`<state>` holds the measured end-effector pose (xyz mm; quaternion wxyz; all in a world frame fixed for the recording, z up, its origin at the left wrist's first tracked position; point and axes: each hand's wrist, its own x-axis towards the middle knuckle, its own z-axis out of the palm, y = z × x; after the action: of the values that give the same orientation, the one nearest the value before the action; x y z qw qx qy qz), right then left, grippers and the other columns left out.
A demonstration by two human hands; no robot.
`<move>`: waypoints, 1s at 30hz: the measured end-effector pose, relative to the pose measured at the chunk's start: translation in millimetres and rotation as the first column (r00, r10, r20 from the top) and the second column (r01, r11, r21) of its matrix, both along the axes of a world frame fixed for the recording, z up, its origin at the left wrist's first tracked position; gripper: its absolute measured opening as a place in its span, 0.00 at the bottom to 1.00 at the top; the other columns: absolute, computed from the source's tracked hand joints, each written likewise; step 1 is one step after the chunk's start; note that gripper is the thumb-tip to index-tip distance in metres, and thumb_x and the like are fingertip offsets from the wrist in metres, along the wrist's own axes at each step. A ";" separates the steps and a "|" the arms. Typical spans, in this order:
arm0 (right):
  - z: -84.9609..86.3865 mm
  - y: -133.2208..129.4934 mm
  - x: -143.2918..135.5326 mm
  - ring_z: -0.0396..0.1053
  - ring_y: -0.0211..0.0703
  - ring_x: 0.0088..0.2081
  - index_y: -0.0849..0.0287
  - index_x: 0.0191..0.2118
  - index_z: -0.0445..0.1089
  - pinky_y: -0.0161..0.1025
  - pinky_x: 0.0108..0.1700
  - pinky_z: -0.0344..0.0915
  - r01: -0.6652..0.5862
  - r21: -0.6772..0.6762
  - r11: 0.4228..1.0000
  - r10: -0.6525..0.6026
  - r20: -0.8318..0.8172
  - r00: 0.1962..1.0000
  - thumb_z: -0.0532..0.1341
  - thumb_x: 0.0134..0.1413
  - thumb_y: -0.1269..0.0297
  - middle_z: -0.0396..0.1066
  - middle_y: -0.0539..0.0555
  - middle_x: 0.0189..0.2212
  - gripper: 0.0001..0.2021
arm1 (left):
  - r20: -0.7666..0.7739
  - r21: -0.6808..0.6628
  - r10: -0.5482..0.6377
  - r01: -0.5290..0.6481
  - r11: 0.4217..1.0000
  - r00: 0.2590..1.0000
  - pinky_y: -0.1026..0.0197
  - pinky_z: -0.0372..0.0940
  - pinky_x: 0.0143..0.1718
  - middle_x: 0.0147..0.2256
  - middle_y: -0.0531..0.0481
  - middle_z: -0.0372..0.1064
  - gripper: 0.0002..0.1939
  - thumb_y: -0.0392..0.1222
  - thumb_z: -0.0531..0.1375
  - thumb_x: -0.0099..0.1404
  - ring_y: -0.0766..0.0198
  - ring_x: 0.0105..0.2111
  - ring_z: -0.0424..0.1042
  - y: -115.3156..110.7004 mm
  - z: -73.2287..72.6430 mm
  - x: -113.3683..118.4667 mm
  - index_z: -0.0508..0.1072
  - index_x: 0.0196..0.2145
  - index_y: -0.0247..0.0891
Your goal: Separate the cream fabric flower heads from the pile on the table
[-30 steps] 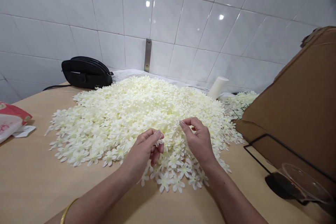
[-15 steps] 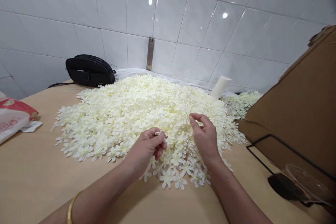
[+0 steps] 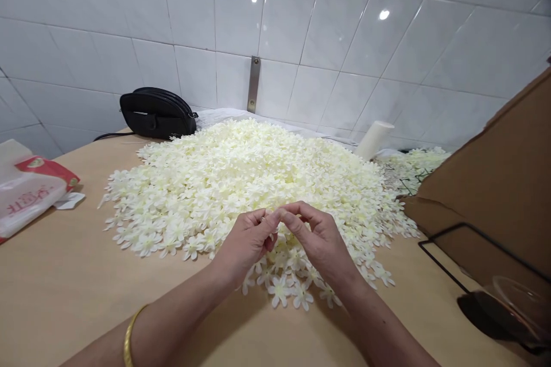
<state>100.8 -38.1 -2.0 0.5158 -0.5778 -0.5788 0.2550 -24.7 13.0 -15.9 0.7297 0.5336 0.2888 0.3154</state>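
Note:
A wide heap of cream-white artificial flowers (image 3: 241, 166) covers the middle of the table. Over its near edge my left hand (image 3: 252, 241) is closed in a pinch. In the earlier view a small white artificial flower shows between its thumb and fingers; now the fingers mostly hide it. Thumb and forefinger of my right hand (image 3: 321, 241) are pinched together and meet the left fingertips. Whatever lies between the right fingertips is too small and covered to make out. Several loose flowers (image 3: 279, 291) lie flat on the table just below both hands.
At the back left sits a black bag (image 3: 157, 114); a red and white plastic pack (image 3: 38, 189) lies left. A white roll (image 3: 373, 140) leans behind the heap. On the right stand a cardboard box (image 3: 495, 166) and dark sunglasses (image 3: 495, 312) beside a black wire frame (image 3: 450, 228).
My right hand has moved left and down from above the heap to meet the left fingertips. The left hand keeps its pinch. The whole view has shifted slightly.

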 end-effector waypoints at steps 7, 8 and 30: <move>-2.8 0.9 -1.7 0.66 0.40 0.34 0.59 0.33 0.72 0.38 0.40 0.61 -0.085 -0.036 0.996 0.080 -0.124 0.989 0.56 0.53 0.60 0.71 0.51 0.29 0.10 | -0.006 -0.042 0.000 -0.001 0.999 1.000 0.69 0.37 0.15 0.15 0.56 0.52 0.24 0.60 0.54 0.56 0.76 0.13 0.44 1.5 -2.8 1.0 0.63 0.19 0.34; -3.4 1.3 -1.5 0.66 0.40 0.33 0.59 0.32 0.72 0.38 0.39 0.61 -0.081 -0.040 0.996 0.076 -0.131 0.988 0.56 0.53 0.61 0.70 0.51 0.28 0.10 | -0.008 -0.063 0.000 -0.001 0.998 1.000 0.68 0.38 0.15 0.14 0.55 0.53 0.26 0.62 0.52 0.57 0.75 0.13 0.45 1.8 -2.9 1.1 0.62 0.18 0.34; -4.4 0.7 -1.5 0.62 0.39 0.31 0.59 0.26 0.67 0.36 0.35 0.57 0.224 0.067 0.972 -0.230 0.104 0.968 0.55 0.51 0.64 0.67 0.50 0.26 0.07 | -0.037 -0.044 0.019 -0.020 0.999 0.999 0.71 0.39 0.14 0.17 0.58 0.54 0.11 0.47 0.60 0.55 0.75 0.15 0.46 -1.3 0.2 -1.0 0.65 0.28 0.37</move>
<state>99.2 -37.3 -6.4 0.5241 -0.6392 -0.5435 0.1459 -25.6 11.7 -15.7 0.7328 0.5202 0.3140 0.3063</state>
